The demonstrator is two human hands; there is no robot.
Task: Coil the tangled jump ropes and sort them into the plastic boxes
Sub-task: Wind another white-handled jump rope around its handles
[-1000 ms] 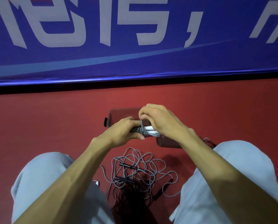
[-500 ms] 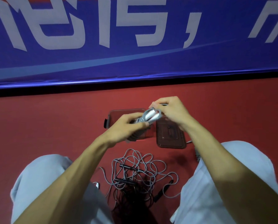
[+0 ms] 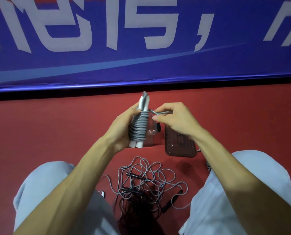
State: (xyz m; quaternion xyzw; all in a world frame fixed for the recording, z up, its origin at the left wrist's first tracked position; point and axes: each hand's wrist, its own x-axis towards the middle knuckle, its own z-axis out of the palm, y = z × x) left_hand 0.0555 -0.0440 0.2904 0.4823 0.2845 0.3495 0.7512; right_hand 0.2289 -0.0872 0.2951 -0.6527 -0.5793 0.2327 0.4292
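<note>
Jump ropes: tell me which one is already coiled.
The grey rope with white handles, gripped upright in the left hand, cord wound round its paired handles. The black-handled ropes lie loose and tangled on the floor.

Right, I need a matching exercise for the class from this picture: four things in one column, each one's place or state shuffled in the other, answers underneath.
Things
1. wound rope
2. tangled ropes
3. brown box
4. right hand

Places or states
A. heaped on the red floor, nearest the camera
B. pinches a loose grey loop
C. lies on the floor, partly behind the right wrist
D. held upright in the left hand

Pairs: 1-D, 2-A, 3-C, 4-B
</note>
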